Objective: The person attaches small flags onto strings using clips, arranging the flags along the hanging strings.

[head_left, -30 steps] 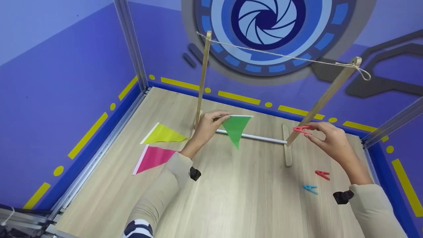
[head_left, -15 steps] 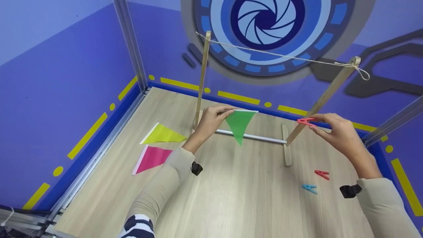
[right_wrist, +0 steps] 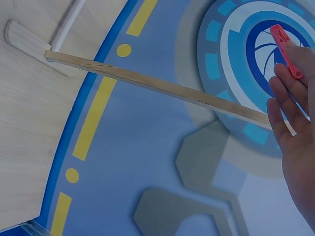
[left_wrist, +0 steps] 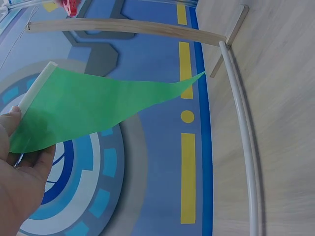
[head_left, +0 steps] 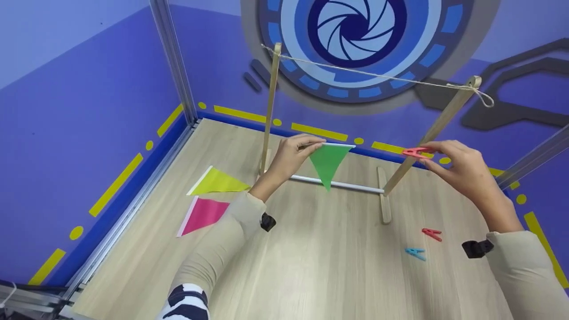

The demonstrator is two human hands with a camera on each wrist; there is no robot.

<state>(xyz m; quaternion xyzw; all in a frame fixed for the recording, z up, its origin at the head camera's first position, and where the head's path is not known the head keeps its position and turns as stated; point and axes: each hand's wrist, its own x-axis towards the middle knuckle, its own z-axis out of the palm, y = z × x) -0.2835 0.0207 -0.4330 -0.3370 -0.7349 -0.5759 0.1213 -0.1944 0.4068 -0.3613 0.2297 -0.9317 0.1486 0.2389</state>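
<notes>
My left hand [head_left: 291,158] pinches the white top strip of a green pennant [head_left: 330,161] near its left end, and the pennant hangs point down. In the left wrist view the green pennant [left_wrist: 98,101] spreads out from my thumb and fingers. On the right, my right hand [head_left: 462,166] holds a red clothespin [head_left: 415,153] between thumb and fingertips, in front of the right post. The red clothespin [right_wrist: 285,49] also shows in the right wrist view. Above both hands a string [head_left: 369,72] runs between two wooden posts [head_left: 272,95], with nothing hanging from it.
A yellow pennant [head_left: 218,181] and a pink pennant [head_left: 204,215] lie on the table at left, the pink one partly behind my left sleeve. Another red clothespin [head_left: 432,234] and a blue clothespin [head_left: 415,254] lie at right. A white rod [head_left: 355,186] joins the posts' feet.
Both hands have risen and moved somewhat right, the left with the green pennant and the right with the red clothespin. The things on the table have stayed in place.
</notes>
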